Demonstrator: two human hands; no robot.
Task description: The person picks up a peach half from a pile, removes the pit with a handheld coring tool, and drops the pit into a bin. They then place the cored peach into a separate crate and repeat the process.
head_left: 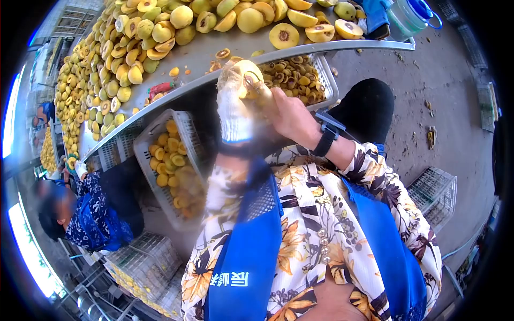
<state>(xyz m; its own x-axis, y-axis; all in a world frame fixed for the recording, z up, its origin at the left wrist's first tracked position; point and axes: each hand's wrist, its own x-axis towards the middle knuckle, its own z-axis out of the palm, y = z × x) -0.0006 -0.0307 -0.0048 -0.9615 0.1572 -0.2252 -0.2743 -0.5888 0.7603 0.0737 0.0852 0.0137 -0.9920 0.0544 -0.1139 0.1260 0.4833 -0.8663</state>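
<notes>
My left hand (234, 104), in a white knitted glove stained yellow, holds a halved yellow fruit (248, 71) at the table's edge. My bare right hand (289, 115), with a black watch on its wrist, is closed close beside the fruit. Its fingers are wrapped round something that I cannot make out against the glove. Below the hands' level, a white crate (327, 80) of small cut pieces with brown centres stands under the table's edge. Cut and whole yellow fruits (250, 20) lie heaped on the metal table (201, 51) beyond.
Another white crate (142, 152) of yellow halves stands at the left. A person in blue patterned clothes (99, 214) works at far left. Stacked crates (144, 262) stand lower left, an empty crate (436, 190) at right. A clear jug (405, 21) is at the table's right end.
</notes>
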